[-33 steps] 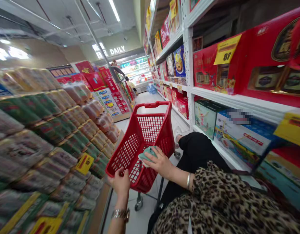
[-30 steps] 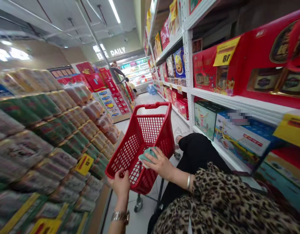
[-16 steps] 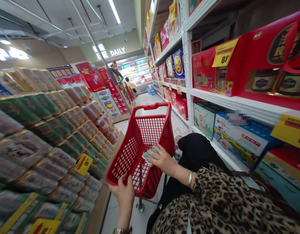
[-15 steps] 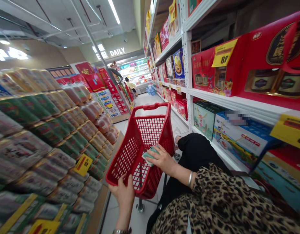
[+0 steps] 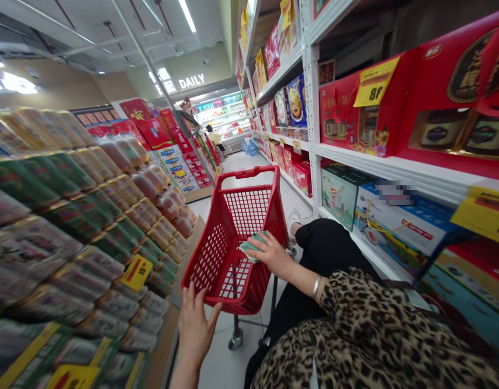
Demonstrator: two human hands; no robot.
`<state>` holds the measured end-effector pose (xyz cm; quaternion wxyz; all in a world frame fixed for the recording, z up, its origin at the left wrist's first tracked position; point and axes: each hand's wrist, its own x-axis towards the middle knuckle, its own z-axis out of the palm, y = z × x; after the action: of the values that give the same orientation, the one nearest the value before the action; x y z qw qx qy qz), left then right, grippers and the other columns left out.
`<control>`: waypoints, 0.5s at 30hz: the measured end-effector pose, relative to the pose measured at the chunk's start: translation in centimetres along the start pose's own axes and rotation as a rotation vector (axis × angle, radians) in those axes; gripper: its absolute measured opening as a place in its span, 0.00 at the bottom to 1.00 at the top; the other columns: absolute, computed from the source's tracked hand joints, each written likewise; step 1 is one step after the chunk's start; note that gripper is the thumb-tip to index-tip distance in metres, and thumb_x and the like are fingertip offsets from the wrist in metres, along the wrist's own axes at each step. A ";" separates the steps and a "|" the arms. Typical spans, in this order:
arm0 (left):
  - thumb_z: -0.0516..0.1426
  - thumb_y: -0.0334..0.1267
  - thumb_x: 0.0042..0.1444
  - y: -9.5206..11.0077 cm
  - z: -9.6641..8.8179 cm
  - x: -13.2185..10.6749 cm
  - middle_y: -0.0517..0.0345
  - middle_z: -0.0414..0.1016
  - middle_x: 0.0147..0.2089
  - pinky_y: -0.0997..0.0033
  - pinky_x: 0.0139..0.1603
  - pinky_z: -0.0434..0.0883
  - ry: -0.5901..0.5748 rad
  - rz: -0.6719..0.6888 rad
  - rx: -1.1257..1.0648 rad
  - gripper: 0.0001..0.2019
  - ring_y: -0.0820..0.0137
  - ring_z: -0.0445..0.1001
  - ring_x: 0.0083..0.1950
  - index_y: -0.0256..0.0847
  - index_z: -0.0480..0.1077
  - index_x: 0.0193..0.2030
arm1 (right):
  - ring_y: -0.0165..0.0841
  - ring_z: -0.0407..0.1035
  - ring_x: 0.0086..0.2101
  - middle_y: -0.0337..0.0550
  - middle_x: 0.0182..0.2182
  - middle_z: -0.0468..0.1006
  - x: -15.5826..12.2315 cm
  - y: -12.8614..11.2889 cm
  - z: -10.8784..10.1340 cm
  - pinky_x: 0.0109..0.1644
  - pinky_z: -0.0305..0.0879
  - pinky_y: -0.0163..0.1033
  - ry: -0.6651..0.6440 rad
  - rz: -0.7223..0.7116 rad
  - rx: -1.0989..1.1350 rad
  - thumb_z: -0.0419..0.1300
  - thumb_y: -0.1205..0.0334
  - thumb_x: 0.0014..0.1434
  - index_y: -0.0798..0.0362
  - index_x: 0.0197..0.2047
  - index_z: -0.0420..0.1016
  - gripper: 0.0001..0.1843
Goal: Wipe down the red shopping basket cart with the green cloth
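Nearest, a leopard-print sleeve point(image 5: 375, 335) of soft fabric fills the lower right, with a metal bracelet point(image 5: 316, 286) at the wrist and a black-trousered knee point(image 5: 330, 246) just beyond it. The left hand point(image 5: 195, 324) is open, fingers straight and spread, thumb apart. Its fingertips reach the near lower corner of the red cart point(image 5: 217, 259), but I cannot tell whether they press on it, and the hand holds nothing.

The right hand point(image 5: 274, 255) lies on the cart's right rim, fingers bent over a pale green cloth point(image 5: 248, 247) and pinning it to the plastic edge. The cart is a deep lattice basket of hard red plastic, tilted, with a rounded bar handle point(image 5: 245, 173) at its far end and a small wheel point(image 5: 235, 340) on the pale tiled floor point(image 5: 217, 362).

Room is tight. The stacked shrink-wrapped can packs point(image 5: 71, 216), glossy and cylindrical, slope down on the left with a yellow price tag point(image 5: 136, 273), leaving only a narrow strip of floor beside the cart. On the right, white metal shelves point(image 5: 395, 165) with square edges carry red gift boxes point(image 5: 436, 97). Past the handle the aisle runs open towards a distant person point(image 5: 213, 136) and a "DAILY" sign point(image 5: 191, 82).
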<state>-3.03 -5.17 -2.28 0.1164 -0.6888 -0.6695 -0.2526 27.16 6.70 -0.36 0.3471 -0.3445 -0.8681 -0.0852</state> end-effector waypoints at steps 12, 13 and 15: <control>0.50 0.50 0.66 0.9 -1.6 -0.6 0.33 0.56 0.76 0.31 0.68 0.61 -0.044 -0.102 0.040 0.23 0.45 0.52 0.78 0.37 0.72 0.57 | 0.44 0.58 0.69 0.44 0.67 0.71 -0.7 -1.3 -0.1 0.72 0.56 0.63 0.018 -0.007 -0.014 0.58 0.68 0.70 0.40 0.63 0.76 0.22; 0.52 0.51 0.64 0.5 -1.4 -0.5 0.34 0.57 0.76 0.34 0.70 0.62 -0.036 -0.096 -0.007 0.23 0.45 0.52 0.78 0.37 0.73 0.56 | 0.44 0.57 0.69 0.44 0.67 0.71 -0.8 -1.6 0.0 0.72 0.56 0.63 0.018 -0.007 -0.018 0.59 0.68 0.69 0.40 0.63 0.75 0.22; 0.55 0.52 0.61 -0.5 -1.2 -0.4 0.35 0.57 0.76 0.39 0.71 0.62 -0.021 -0.096 -0.098 0.23 0.47 0.50 0.79 0.38 0.73 0.54 | 0.44 0.57 0.69 0.44 0.67 0.71 -0.9 -2.1 0.1 0.72 0.56 0.63 0.029 -0.007 -0.027 0.59 0.68 0.69 0.40 0.63 0.75 0.22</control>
<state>-3.69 -6.09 -1.58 0.0634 -0.6634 -0.6898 -0.2831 26.20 4.70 -0.84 0.3547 -0.3450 -0.8629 -0.1031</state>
